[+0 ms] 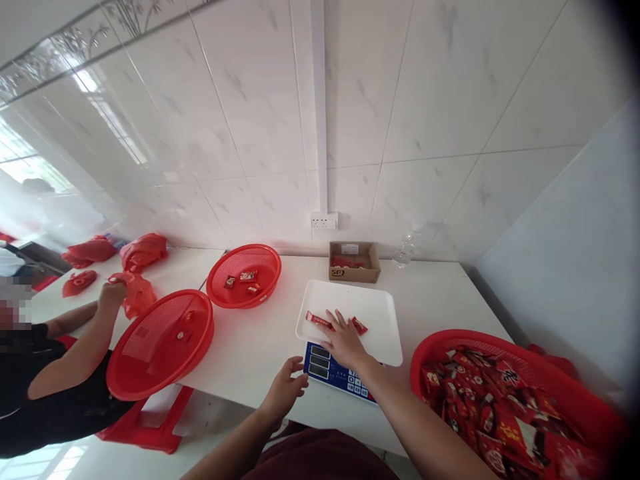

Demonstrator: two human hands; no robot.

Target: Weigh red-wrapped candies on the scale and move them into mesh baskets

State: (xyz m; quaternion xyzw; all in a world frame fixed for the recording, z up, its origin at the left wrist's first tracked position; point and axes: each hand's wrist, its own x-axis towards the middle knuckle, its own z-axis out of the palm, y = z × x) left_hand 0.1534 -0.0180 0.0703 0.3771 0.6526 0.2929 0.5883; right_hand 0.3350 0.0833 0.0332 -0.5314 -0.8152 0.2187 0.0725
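Packets (317, 319) either side of right hand (346, 343)

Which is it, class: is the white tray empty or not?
Not empty: the white tray holds red packets, visible beside the right hand.

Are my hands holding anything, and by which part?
Left hand holds nothing. Right hand covers one end of a long red packet on the white tray; whether it's gripped can't be told.
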